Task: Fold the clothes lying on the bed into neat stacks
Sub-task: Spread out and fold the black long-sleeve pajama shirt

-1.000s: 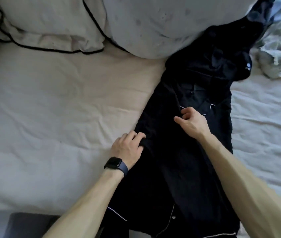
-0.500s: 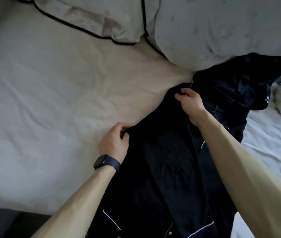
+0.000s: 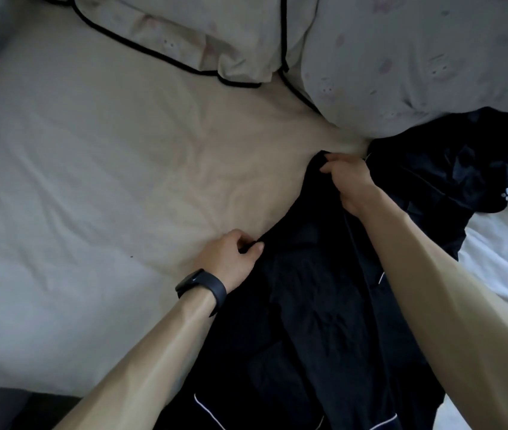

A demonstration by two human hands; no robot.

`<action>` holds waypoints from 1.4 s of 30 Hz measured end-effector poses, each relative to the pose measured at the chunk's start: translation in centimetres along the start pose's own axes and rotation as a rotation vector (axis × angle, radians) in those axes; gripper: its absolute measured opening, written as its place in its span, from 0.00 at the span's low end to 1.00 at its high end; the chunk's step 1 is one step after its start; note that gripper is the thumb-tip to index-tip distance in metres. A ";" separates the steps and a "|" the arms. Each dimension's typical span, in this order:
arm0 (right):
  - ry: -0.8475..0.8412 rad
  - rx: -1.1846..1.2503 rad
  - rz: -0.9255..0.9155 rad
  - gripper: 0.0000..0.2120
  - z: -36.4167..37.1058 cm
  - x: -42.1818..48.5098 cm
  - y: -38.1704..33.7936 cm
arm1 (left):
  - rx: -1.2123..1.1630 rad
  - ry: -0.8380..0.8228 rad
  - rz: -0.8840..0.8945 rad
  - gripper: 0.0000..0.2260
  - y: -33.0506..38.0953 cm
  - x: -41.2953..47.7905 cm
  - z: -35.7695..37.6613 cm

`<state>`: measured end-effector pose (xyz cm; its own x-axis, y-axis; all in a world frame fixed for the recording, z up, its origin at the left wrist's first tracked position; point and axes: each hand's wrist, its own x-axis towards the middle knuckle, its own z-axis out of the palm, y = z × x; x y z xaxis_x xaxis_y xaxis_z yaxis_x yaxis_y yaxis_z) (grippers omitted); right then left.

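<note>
Head view: a black garment (image 3: 324, 321) with white piping lies on the bed (image 3: 91, 181), its long axis running from the near edge up toward the pillow (image 3: 401, 72). The left hand (image 3: 231, 259) pinches its left edge between curled fingers. The right hand (image 3: 350, 184) grips its far end, just below the pillow — a second ago those fingers rested mid-garment.

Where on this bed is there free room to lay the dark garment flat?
The bare sheet is free left of the left hand, below the black-piped pillow. The right side is crowded: both hands grip the dark garment there, a second dark heap lies beyond the right hand, beside the patterned duvet.
</note>
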<state>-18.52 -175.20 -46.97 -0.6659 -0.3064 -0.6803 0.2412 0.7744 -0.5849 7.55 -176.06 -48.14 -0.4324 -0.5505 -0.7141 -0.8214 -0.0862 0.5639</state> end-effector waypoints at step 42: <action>0.455 -0.684 0.177 0.33 -8.1 -22.5 37.1 | 0.261 0.314 0.221 0.29 10.7 5.0 6.4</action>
<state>-0.30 -135.11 -49.81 -0.9136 -0.0096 -0.4064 -0.0150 0.9998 0.0100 -5.78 -174.44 -48.38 -0.5075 -0.7602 -0.4055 -0.8054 0.2514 0.5368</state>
